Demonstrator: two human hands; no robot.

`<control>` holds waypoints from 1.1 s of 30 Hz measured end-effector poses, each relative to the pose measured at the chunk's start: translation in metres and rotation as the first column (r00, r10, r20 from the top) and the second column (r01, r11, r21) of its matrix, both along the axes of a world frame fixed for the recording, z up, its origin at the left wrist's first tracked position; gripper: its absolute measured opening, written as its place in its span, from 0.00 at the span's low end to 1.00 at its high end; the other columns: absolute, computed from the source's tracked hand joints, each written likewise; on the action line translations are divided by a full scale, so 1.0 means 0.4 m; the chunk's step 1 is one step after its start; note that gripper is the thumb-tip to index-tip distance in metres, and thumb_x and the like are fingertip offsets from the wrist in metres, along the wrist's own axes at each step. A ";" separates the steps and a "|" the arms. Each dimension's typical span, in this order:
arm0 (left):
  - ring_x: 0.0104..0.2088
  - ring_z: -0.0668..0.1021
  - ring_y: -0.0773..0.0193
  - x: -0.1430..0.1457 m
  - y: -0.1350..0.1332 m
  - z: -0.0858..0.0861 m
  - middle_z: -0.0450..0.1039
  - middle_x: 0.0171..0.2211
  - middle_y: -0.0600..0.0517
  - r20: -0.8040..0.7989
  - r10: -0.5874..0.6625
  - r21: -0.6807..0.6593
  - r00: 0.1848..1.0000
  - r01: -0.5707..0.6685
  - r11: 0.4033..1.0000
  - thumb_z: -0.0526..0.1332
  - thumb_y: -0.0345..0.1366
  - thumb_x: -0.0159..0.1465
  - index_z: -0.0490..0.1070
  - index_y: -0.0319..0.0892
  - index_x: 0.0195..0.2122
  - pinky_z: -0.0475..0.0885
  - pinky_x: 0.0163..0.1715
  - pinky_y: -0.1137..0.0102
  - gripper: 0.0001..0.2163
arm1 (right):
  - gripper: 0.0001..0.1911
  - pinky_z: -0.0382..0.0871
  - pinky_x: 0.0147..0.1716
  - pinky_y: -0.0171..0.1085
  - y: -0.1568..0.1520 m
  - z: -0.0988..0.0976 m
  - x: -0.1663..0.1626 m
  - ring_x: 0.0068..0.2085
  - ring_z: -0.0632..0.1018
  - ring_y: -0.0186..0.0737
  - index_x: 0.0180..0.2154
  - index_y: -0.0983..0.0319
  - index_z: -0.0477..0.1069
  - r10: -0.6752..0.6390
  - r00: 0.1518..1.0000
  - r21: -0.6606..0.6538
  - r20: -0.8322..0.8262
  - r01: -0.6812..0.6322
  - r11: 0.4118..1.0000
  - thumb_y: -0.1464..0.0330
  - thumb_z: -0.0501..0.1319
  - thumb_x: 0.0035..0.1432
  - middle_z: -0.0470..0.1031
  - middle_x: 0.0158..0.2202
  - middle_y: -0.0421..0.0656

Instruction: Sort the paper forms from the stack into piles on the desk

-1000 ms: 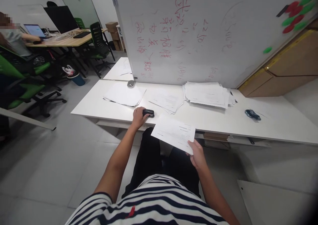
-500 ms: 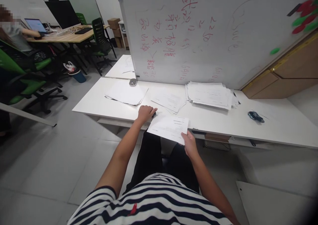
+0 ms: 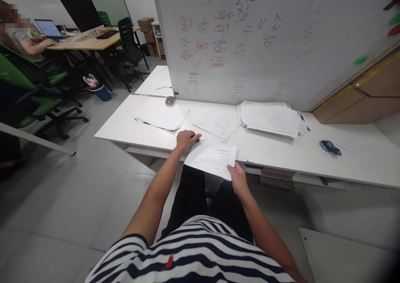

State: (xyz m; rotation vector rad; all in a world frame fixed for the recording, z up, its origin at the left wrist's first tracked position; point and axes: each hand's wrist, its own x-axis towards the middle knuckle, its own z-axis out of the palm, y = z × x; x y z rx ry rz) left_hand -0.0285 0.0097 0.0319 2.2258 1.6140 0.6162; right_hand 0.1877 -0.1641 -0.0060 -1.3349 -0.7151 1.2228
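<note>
My left hand (image 3: 185,140) is closed over a small black stapler (image 3: 197,140) near the table's front edge. Most of the stapler is hidden under the hand. A printed sheet of paper (image 3: 210,158) has its upper left corner at the stapler, and part of it juts out over the edge. My right hand (image 3: 238,178) pinches the sheet's lower right corner between thumb and fingers. Just beyond lies a loose fan of papers (image 3: 215,127). Whether the held paper is more than one sheet, I cannot tell.
On the white table (image 3: 368,162) are a thick paper stack (image 3: 268,118), more white sheets (image 3: 164,114), a computer mouse (image 3: 169,101) and a dark blue-green object (image 3: 330,147). A whiteboard (image 3: 281,66) stands behind. Far left, a person (image 3: 28,45) sits at a laptop (image 3: 48,28).
The view has shifted slightly. Both hands keep their hold on the stapler and paper, with little visible movement. The seated person's arm has drawn back a little.
</note>
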 end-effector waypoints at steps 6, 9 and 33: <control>0.57 0.65 0.49 0.007 0.010 -0.003 0.70 0.48 0.46 0.090 0.017 0.031 0.996 -0.020 0.999 0.64 0.48 0.56 0.68 0.46 0.45 0.58 0.54 0.58 0.19 | 0.25 0.74 0.32 0.43 0.010 -0.003 -0.006 0.38 0.80 0.50 0.48 0.61 0.71 0.034 0.999 -0.021 -0.027 -0.035 0.999 0.57 0.63 0.49 0.79 0.43 0.47; 0.63 0.57 0.48 0.020 0.016 -0.014 0.70 0.49 0.45 0.038 -0.010 -0.011 0.999 0.011 1.000 0.63 0.43 0.57 0.67 0.46 0.43 0.46 0.60 0.50 0.14 | 0.24 0.73 0.43 0.47 0.003 -0.010 0.000 0.46 0.78 0.51 0.47 0.60 0.73 0.019 0.998 0.026 -0.057 -0.017 1.000 0.57 0.65 0.48 0.78 0.46 0.46; 0.37 0.74 0.53 0.038 0.024 -0.006 0.76 0.32 0.44 -0.104 0.233 0.077 0.967 -0.226 0.971 0.44 0.53 0.65 0.74 0.43 0.34 0.60 0.35 0.64 0.24 | 0.21 0.71 0.39 0.43 -0.104 0.050 0.215 0.38 0.78 0.48 0.40 0.60 0.74 -0.055 0.950 0.000 0.306 0.058 0.998 0.51 0.61 0.52 0.79 0.38 0.46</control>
